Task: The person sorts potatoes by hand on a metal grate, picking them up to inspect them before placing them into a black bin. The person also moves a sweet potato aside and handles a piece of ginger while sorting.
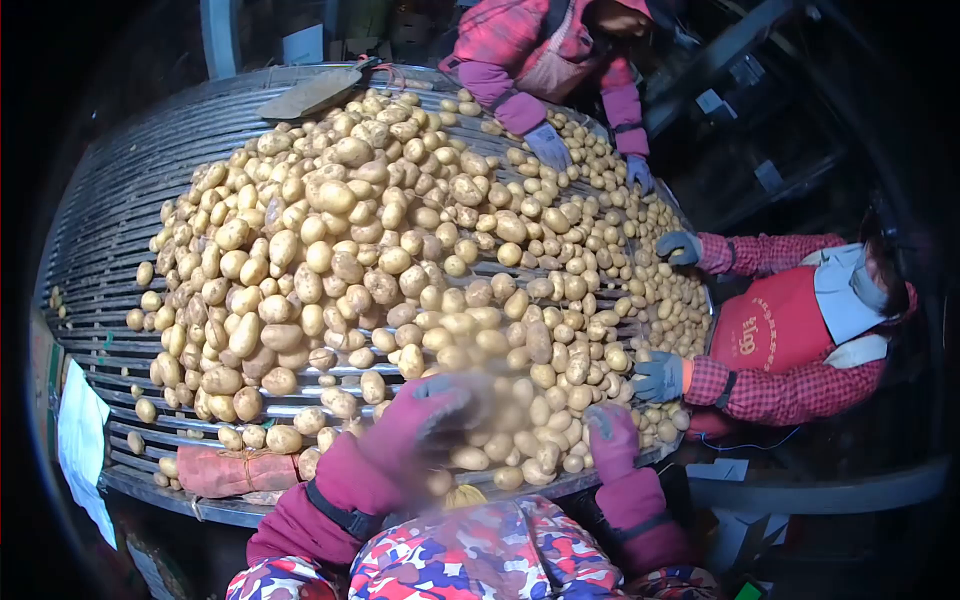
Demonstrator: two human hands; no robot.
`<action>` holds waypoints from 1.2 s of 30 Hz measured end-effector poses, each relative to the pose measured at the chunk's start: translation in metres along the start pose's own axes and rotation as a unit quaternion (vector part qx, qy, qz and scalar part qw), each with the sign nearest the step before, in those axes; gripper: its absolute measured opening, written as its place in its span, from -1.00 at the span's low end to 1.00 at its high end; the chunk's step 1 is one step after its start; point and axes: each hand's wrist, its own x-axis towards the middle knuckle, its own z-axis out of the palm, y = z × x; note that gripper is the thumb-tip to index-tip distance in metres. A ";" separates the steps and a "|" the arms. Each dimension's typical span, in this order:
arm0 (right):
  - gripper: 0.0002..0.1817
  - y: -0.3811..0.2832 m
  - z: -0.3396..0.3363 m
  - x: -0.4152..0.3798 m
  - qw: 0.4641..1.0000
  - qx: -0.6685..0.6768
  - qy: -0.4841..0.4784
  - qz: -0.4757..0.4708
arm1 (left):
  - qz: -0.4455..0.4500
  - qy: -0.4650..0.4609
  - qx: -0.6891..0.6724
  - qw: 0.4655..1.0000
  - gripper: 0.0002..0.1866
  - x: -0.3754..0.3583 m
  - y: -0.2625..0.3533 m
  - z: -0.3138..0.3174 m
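A large heap of potatoes (330,230) lies on a slatted metal table (110,230), spreading thinner toward the right. My left hand (440,405), in a grey and purple glove, is over the potatoes near the front edge, smeared by motion; its fingers and anything in them are unclear. Lower right, my right hand (611,435), in a purple glove, rests against the smaller potatoes at the table's near edge. Its fingertips are partly hidden, so its grip does not show.
A co-worker in a red apron (770,320) reaches in from the right with two gloved hands. Another in pink (515,60) leans over the far side. A metal scoop (312,94) lies at the back; a rolled red sack (235,472) lies at the front left.
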 end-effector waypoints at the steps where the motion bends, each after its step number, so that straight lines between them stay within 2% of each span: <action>1: -0.71 -0.011 -0.007 0.019 1.000 -0.002 -0.002 -0.006 | 0.005 0.001 -0.005 1.000 -0.58 0.001 -0.003 -0.005; 3: -0.69 -0.039 -0.016 0.069 0.992 0.013 0.008 -0.124 | 0.053 -0.027 -0.037 0.998 -0.58 0.010 -0.014 -0.018; 5: -0.66 -0.061 -0.004 0.116 0.988 0.052 0.049 -0.135 | 0.021 -0.015 -0.072 0.997 -0.58 0.020 -0.023 -0.029; 7: -0.60 -0.075 0.015 0.166 0.987 0.036 0.036 -0.152 | 0.115 0.015 0.073 0.991 -0.59 0.032 -0.042 -0.044; 8: -0.62 -0.077 0.030 0.189 0.988 -0.002 0.027 -0.154 | 0.099 0.039 0.061 0.992 -0.58 0.034 -0.044 -0.046; 9: -0.63 -0.076 0.047 0.210 0.987 -0.040 0.019 -0.154 | 0.017 -0.004 -0.162 0.987 -0.57 0.028 -0.034 -0.042; 10: -0.63 -0.073 0.063 0.229 0.987 -0.040 0.024 -0.153 | 0.006 0.012 -0.158 0.987 -0.56 0.028 -0.032 -0.042; 12: -0.60 -0.071 0.090 0.258 0.975 -0.160 -0.088 -0.124 | 0.013 0.023 -0.151 0.988 -0.56 0.028 -0.033 -0.040; 13: -0.60 -0.077 0.097 0.268 0.976 -0.159 -0.086 -0.124 | -0.017 0.021 -0.176 0.984 -0.56 0.028 -0.033 -0.043; 15: -0.70 -0.087 0.111 0.284 0.951 -0.267 -0.152 -0.041 | -0.002 -0.019 -0.195 0.981 -0.55 0.031 -0.034 -0.046; 16: -0.77 -0.088 0.123 0.288 0.953 -0.274 -0.124 -0.037 | 0.023 0.013 -0.140 0.990 -0.54 0.032 -0.036 -0.044; 17: -0.77 -0.082 0.128 0.289 0.953 -0.273 -0.127 -0.037 | 0.021 0.014 -0.141 0.990 -0.54 0.032 -0.034 -0.045; 20: -0.81 -0.066 0.139 0.293 0.957 -0.270 -0.089 -0.062 | -0.002 -0.026 -0.207 0.978 -0.53 0.030 -0.028 -0.043; 22: -0.76 -0.045 0.154 0.300 0.973 -0.202 -0.099 -0.053 | 0.037 0.005 -0.217 0.975 -0.52 0.030 -0.028 -0.038; 23: -0.76 -0.052 0.139 0.296 0.973 -0.200 -0.101 -0.053 | 0.036 0.007 -0.217 0.976 -0.52 0.031 -0.029 -0.039; 25: -0.76 -0.061 0.110 0.290 0.993 -0.086 -0.066 -0.047 | 0.073 -0.020 -0.290 0.954 -0.50 0.031 -0.028 -0.045; 26: -0.70 -0.051 0.114 0.298 0.994 -0.014 -0.112 0.008 | 0.086 -0.025 -0.288 0.954 -0.48 0.029 -0.024 -0.046; 27: -0.70 -0.049 0.114 0.292 0.994 -0.014 -0.111 0.011 | 0.083 -0.026 -0.287 0.954 -0.48 0.030 -0.026 -0.047; 28: -0.70 -0.053 0.113 0.282 0.984 0.113 -0.136 -0.006 | 0.100 -0.058 -0.324 0.939 -0.48 0.034 -0.028 -0.050; 29: -0.70 -0.060 0.110 0.270 0.958 0.236 -0.158 -0.025 | 0.118 -0.091 -0.360 0.921 -0.47 0.037 -0.025 -0.048; 31: -0.69 -0.075 0.101 0.240 0.859 0.470 -0.197 -0.060 | 0.118 -0.055 -0.355 0.926 -0.46 0.035 -0.020 -0.039; 33: -0.58 -0.120 0.054 0.195 0.780 0.501 -0.350 -0.133 | 0.120 -0.001 -0.345 0.931 -0.45 0.029 -0.012 -0.028; 34: -0.58 -0.115 0.057 0.195 0.781 0.504 -0.347 -0.130 | 0.117 -0.020 -0.337 0.934 -0.48 0.029 0.001 -0.016; 36: -0.53 -0.104 0.062 0.200 0.804 0.517 -0.284 0.080 | 0.090 -0.017 -0.288 0.953 -0.48 0.029 -0.019 -0.042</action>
